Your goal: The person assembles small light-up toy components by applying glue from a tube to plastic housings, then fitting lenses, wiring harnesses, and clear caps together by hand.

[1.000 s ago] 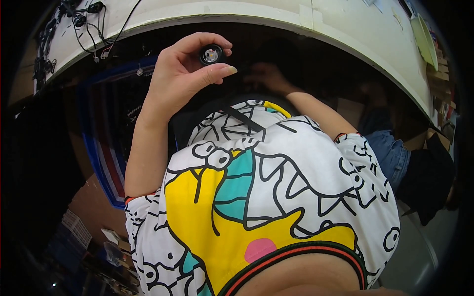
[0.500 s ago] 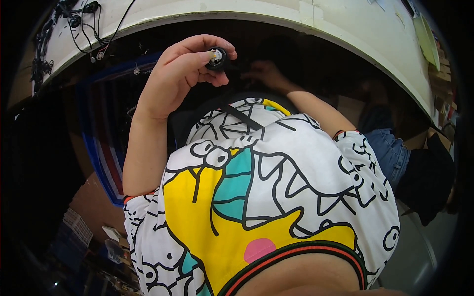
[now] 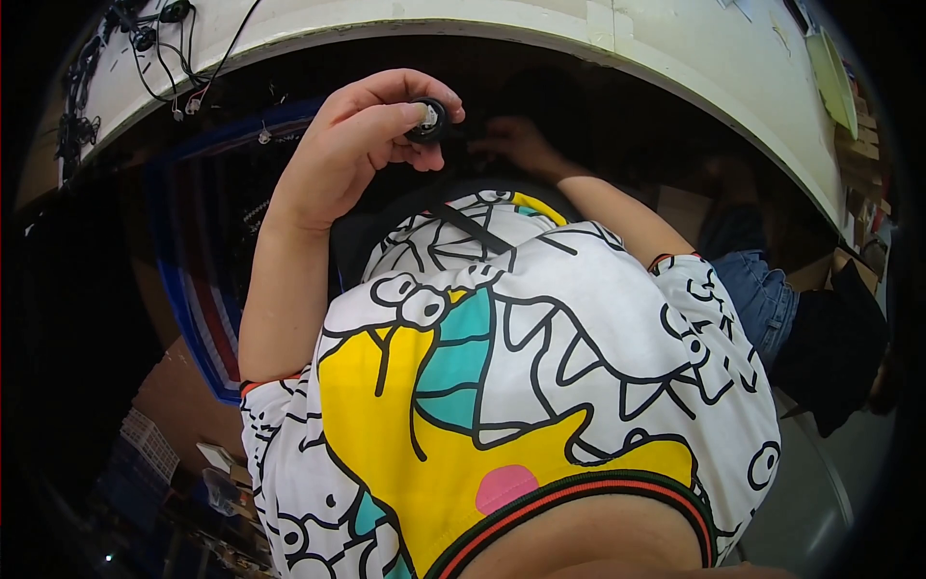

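Just below the table edge, my left hand [image 3: 357, 145] is closed on a small round black part [image 3: 441, 124]. Its thumb presses the white and silvery middle, and the other fingers curl around the rim. The exact kind of part is not clear. To its right, my right hand [image 3: 521, 145] reaches into the dark under the table, fingers pointing toward the left hand. Shadow hides its fingertips and anything between them.
A white table [image 3: 463, 17] curves across the top, with black cables [image 3: 188, 48] at its left. Beneath it at the left lies a blue-edged bag [image 3: 183, 280]. A yellow-green container [image 3: 834, 82] stands at the far right, above a person in denim shorts [image 3: 748, 299].
The round part has tipped slightly in my left hand, and the thumb now covers more of its middle. My right hand has barely moved.
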The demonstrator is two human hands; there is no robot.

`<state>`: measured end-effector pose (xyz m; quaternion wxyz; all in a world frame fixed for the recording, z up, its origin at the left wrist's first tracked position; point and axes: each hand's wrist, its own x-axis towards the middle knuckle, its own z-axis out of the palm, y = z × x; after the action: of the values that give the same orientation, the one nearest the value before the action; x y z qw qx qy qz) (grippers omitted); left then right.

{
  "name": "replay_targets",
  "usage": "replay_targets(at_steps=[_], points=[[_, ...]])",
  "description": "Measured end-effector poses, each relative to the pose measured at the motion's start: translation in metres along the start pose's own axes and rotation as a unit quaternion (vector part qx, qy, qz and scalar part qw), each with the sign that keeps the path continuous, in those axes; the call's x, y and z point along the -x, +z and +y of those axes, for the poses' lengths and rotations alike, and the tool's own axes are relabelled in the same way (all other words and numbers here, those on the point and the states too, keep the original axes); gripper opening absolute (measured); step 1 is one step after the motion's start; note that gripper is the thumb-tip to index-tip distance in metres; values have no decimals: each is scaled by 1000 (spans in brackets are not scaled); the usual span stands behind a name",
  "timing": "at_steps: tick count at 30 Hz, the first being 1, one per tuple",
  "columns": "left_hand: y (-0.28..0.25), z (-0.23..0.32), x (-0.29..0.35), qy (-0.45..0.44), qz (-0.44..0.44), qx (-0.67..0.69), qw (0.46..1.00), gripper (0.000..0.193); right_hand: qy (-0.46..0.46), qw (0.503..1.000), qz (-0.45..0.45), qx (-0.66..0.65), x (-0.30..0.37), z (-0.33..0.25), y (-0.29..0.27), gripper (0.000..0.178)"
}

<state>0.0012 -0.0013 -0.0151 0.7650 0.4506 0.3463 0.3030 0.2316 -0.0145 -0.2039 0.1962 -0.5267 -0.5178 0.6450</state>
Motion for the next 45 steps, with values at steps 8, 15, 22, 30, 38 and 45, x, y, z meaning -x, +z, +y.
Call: replay_targets(at_steps=[8, 15, 22, 30, 38, 45], points=[[1, -1, 0, -2, -5, 28, 1000, 25, -5, 1000, 14, -21, -2, 7, 3, 14], [10, -2, -6, 0, -14, 55, 998, 38, 46, 996, -4, -80, -10, 2, 11, 16], [12, 11, -10, 94, 62, -134, 985, 37, -109, 952, -34, 283, 23, -45, -1, 32], [1, -8, -4, 255, 51, 12, 965, 49, -270, 927, 80, 250, 66, -223, -55, 14], [-7, -8, -10, 309, 97, -11, 946, 44, -328, 788, 254, 455, -78, -260, -78, 29], [-8, -4, -8, 346, 114, -9, 931, 42, -283, 758, 280, 517, -126, -271, -63, 27]])
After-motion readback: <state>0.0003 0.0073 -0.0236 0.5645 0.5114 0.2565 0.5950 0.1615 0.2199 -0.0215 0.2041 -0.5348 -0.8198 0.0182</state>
